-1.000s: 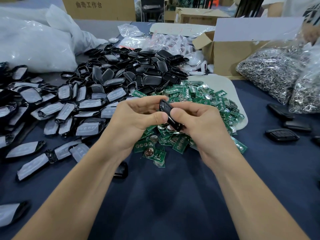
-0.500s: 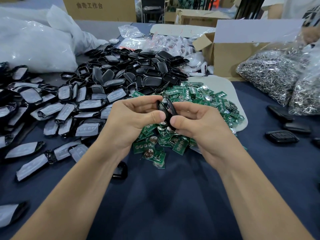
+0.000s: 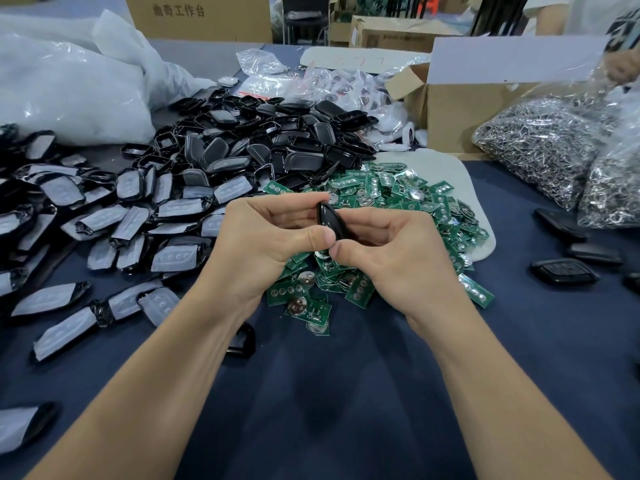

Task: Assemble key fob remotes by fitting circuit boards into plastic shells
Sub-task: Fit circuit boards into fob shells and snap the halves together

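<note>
Thumbs have drawn together since half a second ago and now meet tip to tip at the lower end of the glossy black plastic key fob shell. The shell has turned from tilted to nearly upright, edge-on to the camera.

Left hand: fingers curled, forefinger over the shell's top, thumb pressing its lower edge. Right hand: fingers curled behind the shell, thumb pinching from the right. Shell is held at frame centre, above the heap of green circuit boards with round silver cells. Whether a board sits inside it cannot be told.

The boards lie partly on a white foam pad. Upper centre: pile of bare black shell halves. Left: black shells wrapped in grey-white film. Right edge: dark finished fobs on the navy cloth table. Upper right: clear bags of silver metal rings beside an open cardboard box. Upper left: large white plastic bag.
</note>
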{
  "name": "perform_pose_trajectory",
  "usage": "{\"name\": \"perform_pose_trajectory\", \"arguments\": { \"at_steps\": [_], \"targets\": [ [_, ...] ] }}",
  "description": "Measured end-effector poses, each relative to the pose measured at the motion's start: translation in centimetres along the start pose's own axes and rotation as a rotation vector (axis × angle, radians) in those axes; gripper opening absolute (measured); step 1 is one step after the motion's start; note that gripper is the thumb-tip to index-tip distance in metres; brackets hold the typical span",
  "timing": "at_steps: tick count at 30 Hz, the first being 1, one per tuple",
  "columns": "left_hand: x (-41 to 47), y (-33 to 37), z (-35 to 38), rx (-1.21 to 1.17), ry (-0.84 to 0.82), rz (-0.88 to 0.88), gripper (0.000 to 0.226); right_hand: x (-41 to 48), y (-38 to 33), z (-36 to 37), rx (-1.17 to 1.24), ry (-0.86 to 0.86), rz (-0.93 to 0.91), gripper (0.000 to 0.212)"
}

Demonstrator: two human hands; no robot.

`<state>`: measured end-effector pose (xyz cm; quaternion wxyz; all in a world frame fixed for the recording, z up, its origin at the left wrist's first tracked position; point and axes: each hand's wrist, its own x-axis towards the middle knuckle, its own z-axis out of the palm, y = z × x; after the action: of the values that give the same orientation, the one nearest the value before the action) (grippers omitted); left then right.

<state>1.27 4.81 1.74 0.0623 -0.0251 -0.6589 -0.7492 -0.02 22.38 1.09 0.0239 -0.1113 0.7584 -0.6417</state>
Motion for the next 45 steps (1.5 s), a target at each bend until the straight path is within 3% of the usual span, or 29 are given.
{"name": "perform_pose_trajectory", "arguments": {
  "at_steps": [5,8,12,16,27,34,40,45],
  "targets": [
    [-0.2,0.3,0.1,0.021,0.001,-0.054,0.036,-0.6,-0.5,0.6,-0.302,0.126,-0.09,0.041],
    [-0.3,0.5,0.7,0.072,0.109,-0.129,0.008,-0.8,-0.6,1.1,-0.439,0.179,-0.139,0.043],
    [-0.4,0.4,1.0,0.25,0.239,-0.122,0.019,-1.2,-0.5,1.9,-0.502,0.174,-0.176,0.038],
    [-0.2,0.0,1.1,0.254,0.331,-0.124,0.018,-1.4,-0.5,2.6,-0.526,0.174,-0.257,0.032],
    [0.1,-0.3,1.1,0.187,0.356,-0.07,0.032,-1.6,-0.7,3.2,-0.6,0.226,-0.313,0.037],
    [0.0,0.0,0.0,0.288,0.155,0.046,0.02,0.2,-0.3,0.4,-0.166,0.117,-0.022,0.015],
    [-0.3,-0.1,0.6,0.144,0.101,0.091,0.014,0.3,-0.1,-0.1,-0.013,0.15,-0.049,0.016],
    [-0.3,-0.3,0.7,0.064,0.075,0.139,0.014,-0.2,-0.5,0.2,-0.083,0.235,-0.168,0.02]
  ]
}}
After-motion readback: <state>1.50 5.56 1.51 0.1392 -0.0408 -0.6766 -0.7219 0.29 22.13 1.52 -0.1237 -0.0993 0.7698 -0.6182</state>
